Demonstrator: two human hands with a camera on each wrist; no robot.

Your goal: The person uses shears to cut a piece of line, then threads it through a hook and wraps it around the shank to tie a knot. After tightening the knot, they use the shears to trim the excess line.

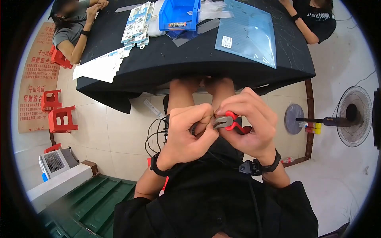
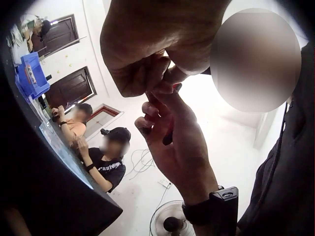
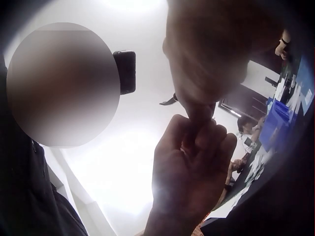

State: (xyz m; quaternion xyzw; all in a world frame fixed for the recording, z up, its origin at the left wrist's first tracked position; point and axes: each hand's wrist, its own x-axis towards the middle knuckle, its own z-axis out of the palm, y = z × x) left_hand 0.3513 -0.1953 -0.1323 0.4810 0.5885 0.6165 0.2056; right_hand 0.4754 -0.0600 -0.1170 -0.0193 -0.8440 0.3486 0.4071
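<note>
Both hands meet in front of the body, above the lap, in the head view. My right hand point(image 1: 256, 123) holds small pliers point(image 1: 224, 122) with red handles and a metal nose that points left, at the left fingertips. Curled fingers and thumb of my left hand point(image 1: 188, 133) pinch together right at the plier tip; I cannot tell what small thing is between them. In the left wrist view the right hand point(image 2: 179, 142) shows behind the left hand point(image 2: 157, 44). Close together in the right wrist view are the left hand point(image 3: 189, 172) and right hand point(image 3: 211, 59).
Ahead stands a table with a black cloth point(image 1: 170, 53). On it lie a blue bin point(image 1: 179, 27), a blue clear folder point(image 1: 250, 33), printed cards point(image 1: 137, 23) and white sheets point(image 1: 99, 67). Two people sit across. A fan point(image 1: 354, 115) stands right, red stools point(image 1: 62, 119) left.
</note>
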